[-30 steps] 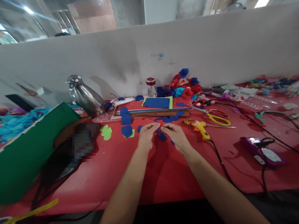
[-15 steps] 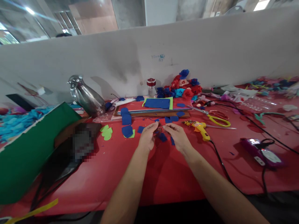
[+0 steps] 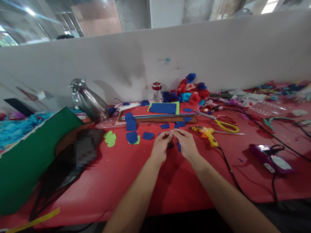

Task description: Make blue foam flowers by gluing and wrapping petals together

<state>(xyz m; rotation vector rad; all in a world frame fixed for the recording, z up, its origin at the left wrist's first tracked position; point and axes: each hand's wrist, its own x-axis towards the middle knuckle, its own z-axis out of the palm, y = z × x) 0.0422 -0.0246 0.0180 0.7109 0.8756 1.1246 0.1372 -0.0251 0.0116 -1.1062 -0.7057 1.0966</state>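
Observation:
My left hand point(image 3: 160, 146) and my right hand point(image 3: 185, 142) meet above the red table point(image 3: 116, 174), fingertips pinched together. A small bright red piece point(image 3: 171, 125), like cut paper or felt, stands up from between the fingertips. Both hands are closed on it, though its lower part is hidden by the fingers. Blue cut pieces lie close by: one blue piece point(image 3: 148, 135) to the left, another point(image 3: 165, 126) behind, and a third point(image 3: 179, 147) partly under my right hand. A yellow glue gun point(image 3: 210, 137) with its light on rests right of the hands.
Yellow-handled scissors point(image 3: 227, 126) lie behind the glue gun. A metal jug point(image 3: 91, 100), a red-lidded jar point(image 3: 157, 92) and a pile of craft flowers point(image 3: 190, 92) stand at the back. A green box point(image 3: 36, 155) is left, a purple power strip point(image 3: 272, 160) right.
My hands have drawn closer together, the left moving right. The red piece now shows above the fingertips, and blue pieces behind the left hand have come into view.

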